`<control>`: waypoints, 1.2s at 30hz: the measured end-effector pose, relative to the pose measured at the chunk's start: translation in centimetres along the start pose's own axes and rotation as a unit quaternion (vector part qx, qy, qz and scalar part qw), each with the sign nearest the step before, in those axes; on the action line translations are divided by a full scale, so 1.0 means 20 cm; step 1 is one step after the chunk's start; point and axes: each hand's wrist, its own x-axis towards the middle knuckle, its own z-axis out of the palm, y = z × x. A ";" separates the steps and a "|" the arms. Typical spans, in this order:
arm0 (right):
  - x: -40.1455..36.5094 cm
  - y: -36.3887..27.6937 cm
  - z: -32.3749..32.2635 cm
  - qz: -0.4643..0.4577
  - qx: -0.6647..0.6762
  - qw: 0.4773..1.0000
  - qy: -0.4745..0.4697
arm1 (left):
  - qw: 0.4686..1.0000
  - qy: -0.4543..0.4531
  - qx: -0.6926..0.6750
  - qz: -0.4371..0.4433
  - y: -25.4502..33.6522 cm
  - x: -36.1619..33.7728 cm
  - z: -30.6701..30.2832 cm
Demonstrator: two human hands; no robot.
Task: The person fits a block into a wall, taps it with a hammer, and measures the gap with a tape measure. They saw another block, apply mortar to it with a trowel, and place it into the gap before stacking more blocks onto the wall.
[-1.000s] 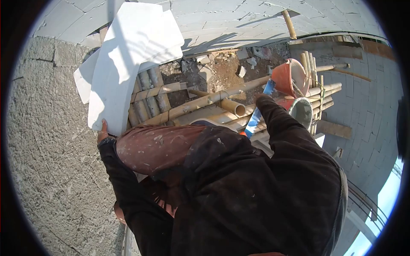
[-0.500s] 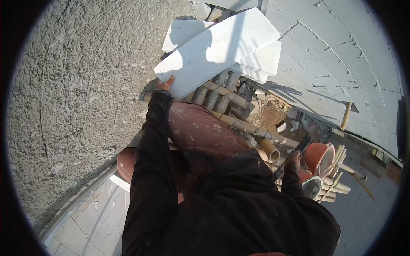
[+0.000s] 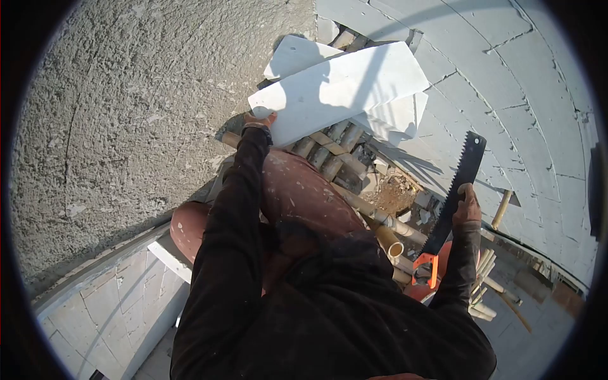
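My left hand (image 3: 259, 121) grips the near left corner of a long white block (image 3: 335, 88), thumb on its top face. That block lies across other white blocks, one at the back left (image 3: 297, 56) and one at the right (image 3: 402, 117). My right hand (image 3: 467, 206) is closed round the dark blade of a handsaw (image 3: 467, 164), about halfway along it. The saw's orange handle (image 3: 425, 270) hangs at the lower end, towards my body, and its teeth face left.
Rough grey plaster (image 3: 126, 114) fills the left side. Bamboo poles (image 3: 386, 218) and rubble (image 3: 392, 193) lie beyond my legs. A block wall (image 3: 532, 114) rises at the right. A reddish bucket (image 3: 445, 253) sits partly behind my right arm, beside bundled sticks (image 3: 484, 266).
My right hand has risen and moved forward with the saw, now showing its whole blade and orange handle. The view has shifted slightly; my left hand remains on the block.
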 end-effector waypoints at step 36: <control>0.09 -0.83 0.18 0.032 0.666 0.738 -0.102 | 0.809 -0.394 -0.435 0.022 0.73 -0.94 0.40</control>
